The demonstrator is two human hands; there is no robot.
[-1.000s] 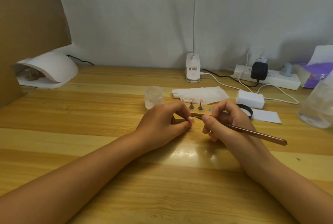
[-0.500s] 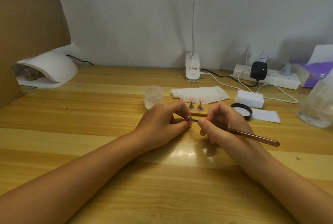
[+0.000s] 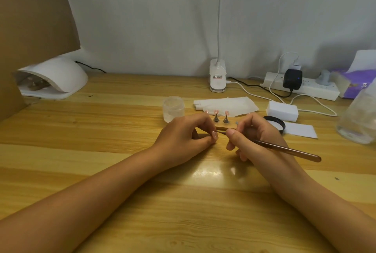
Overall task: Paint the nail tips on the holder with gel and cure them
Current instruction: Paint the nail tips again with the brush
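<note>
Several pink nail tips point(image 3: 216, 112) on metal pegs stand on the small wooden strip holder point(image 3: 221, 127), mid-surface, just behind the hands. Left hand point(image 3: 183, 136) fingers pinch one loose tip point(image 3: 214, 134). Right hand point(image 3: 258, 136) fingers grip the long brown brush point(image 3: 284, 149), bristles at that tip.

Step in hand: gel coating. Next, likely: short steady strokes, reseat the tip, then to the white domed lamp point(image 3: 55, 77) at the far left corner.

Versus half a second back, the right hand sits slightly farther right. The left hand is unmoved.

Pale grey wall point(image 3: 142, 18) behind a glossy wooden table point(image 3: 81, 130) — brown board point(image 3: 30, 18) at left
</note>
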